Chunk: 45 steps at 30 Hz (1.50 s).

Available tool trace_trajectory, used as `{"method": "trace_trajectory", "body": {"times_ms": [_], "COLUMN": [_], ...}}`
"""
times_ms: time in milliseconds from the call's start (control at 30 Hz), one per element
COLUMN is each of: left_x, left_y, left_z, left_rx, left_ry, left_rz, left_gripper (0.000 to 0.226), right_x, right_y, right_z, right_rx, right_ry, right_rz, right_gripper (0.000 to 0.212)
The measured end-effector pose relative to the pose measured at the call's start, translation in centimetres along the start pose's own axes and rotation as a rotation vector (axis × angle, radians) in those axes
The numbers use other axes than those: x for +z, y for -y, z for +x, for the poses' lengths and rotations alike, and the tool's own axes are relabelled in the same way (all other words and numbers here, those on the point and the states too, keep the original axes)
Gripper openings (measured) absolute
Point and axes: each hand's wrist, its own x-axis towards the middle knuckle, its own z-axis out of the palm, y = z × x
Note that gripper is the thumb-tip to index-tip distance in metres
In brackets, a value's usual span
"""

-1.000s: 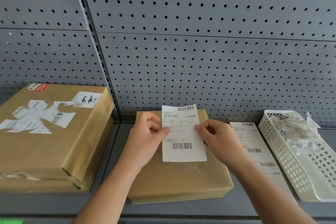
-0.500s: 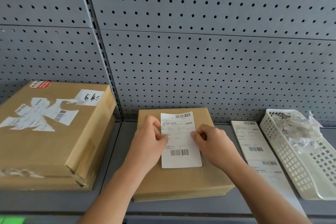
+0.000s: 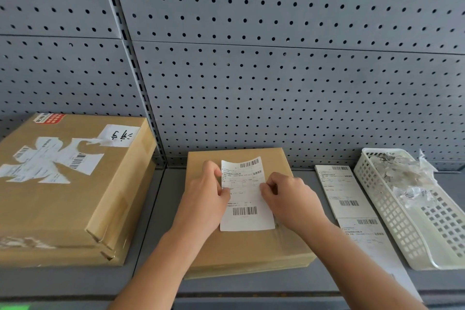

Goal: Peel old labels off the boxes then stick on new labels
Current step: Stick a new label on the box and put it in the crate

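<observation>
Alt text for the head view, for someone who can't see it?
Left hand and right hand pinch a new label by its sides over the middle box. Left: box with torn labels; right: spare labels, white basket.

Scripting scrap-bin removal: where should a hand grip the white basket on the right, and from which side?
Probably the near short rim of the basket, from the front: it faces the person, its lip is bare, and the peeled scraps pile at the far end. The left wall sits close beside the label strip.
</observation>
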Motion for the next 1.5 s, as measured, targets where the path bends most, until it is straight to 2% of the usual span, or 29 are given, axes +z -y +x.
{"method": "trace_trajectory", "body": {"times_ms": [367,533,633,767,867,1067,1267,1500], "left_x": [0.5,0.6,0.5,0.3,0.8,2.3,2.8,2.8], "left_y": [0.6,1.4,1.9,1.6,1.4,1.6,2.0,2.2], "left_z": [0.0,0.2,0.4,0.9,1.6,2.7,2.3,1.9], "left_rx": [0.044,0.145,0.202,0.272,0.348,0.385,0.357,0.279], "left_ry": [-0.035,-0.069,-0.061,0.007,0.074,0.167,0.161,0.143], "left_rz": [0.069,0.159,0.212,0.226,0.276,0.389,0.464,0.486], "left_gripper": [0.026,0.035,0.047,0.058,0.059,0.058,0.06,0.062], "right_x": [0.4,0.4,0.5,1.7,2.9,4.2,4.7,4.7], "right_y": [0.1,-0.4,-0.5,-0.4,-0.2,0.6,0.1,0.2], "right_z": [0.2,0.2,0.1,0.6,1.2,1.8,1.7,1.0], "right_rx": [0.001,0.005,-0.057,-0.239,-0.37,-0.431,-0.421,-0.296], "right_ry": [-0.007,-0.053,-0.123,-0.279,-0.3,-0.131,-0.104,-0.108], "right_rz": [-0.077,-0.045,-0.112,-0.108,-0.116,-0.187,-0.275,-0.291], "right_gripper": [0.026,0.028,0.02,0.009,0.019,0.054,0.055,0.06]}}
